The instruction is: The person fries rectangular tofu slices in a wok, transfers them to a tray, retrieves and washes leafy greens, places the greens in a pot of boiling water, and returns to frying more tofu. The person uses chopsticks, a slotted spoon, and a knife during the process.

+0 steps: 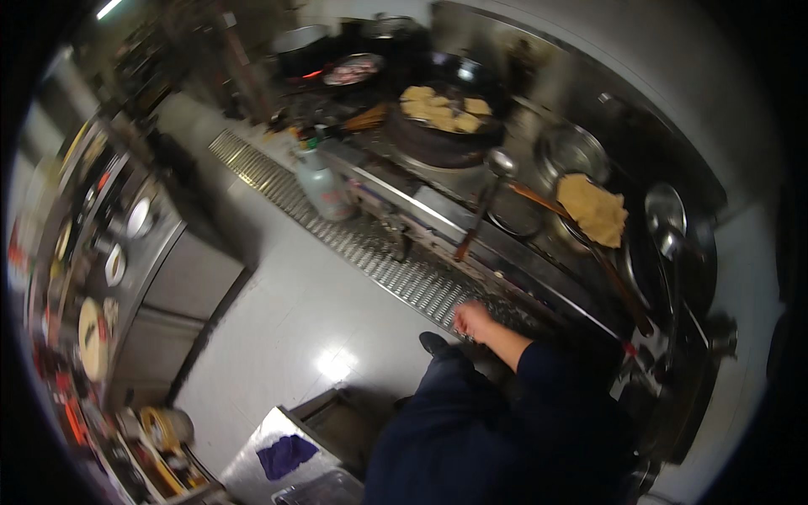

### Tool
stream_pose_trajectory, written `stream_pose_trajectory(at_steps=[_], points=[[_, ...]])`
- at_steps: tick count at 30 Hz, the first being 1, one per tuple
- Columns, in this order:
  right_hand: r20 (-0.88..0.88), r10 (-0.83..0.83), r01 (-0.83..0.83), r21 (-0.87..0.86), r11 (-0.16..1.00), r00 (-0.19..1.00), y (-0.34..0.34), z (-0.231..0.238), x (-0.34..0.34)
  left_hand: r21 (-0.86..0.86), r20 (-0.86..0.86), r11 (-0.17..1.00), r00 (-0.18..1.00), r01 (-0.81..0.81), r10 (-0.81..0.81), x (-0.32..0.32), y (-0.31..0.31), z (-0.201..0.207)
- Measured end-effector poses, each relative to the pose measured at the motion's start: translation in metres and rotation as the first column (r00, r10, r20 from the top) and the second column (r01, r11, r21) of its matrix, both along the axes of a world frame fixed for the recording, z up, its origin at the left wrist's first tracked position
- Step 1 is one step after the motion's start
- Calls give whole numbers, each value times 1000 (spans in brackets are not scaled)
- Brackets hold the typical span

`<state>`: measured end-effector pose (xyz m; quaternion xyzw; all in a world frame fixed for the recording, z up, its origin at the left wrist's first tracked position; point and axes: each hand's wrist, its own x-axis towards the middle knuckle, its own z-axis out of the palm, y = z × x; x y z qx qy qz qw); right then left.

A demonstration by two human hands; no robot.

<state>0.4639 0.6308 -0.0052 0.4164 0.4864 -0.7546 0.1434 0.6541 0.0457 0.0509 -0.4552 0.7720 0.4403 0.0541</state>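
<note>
My right hand hangs beside the front of the stove, over the edge of the metal floor grate. Its fingers look loosely curled, a little blurred, and nothing shows in them. My left hand is out of sight. Beyond the hand, a ladle with a wooden handle lies across the stove's front ledge. Flat tan pieces are piled on what looks like a wooden-handled strainer, largely covered. Farther off, more tan pieces sit in a big dark wok.
A grey-green spray bottle stands by the stove front. More ladles and a steel pot are on the stove. A steel counter with dishes lines the left. Near my legs, a metal table holds a purple cloth.
</note>
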Motion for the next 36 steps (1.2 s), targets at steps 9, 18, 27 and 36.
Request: stream_pose_trajectory(at_steps=[9, 18, 27, 36], points=[[-365, -921, 560, -739, 375, 134, 202, 132, -94, -115, -28, 970, 975, 216, -220, -130, 30, 27], [-295, -954, 876, -471, 101, -48, 217, 154, -106, -117, -5, 972, 978, 206, -208, -138, 42, 11], [-534, -748, 815, -173, 553, 394, 161, 174, -27, -118, -11, 980, 986, 162, -164, -122, 26, -3], [-572, -259, 333, 27, 942, 778, 76, 229, -6, -124, -330, 982, 927, 144, -178, -82, 10, 3]])
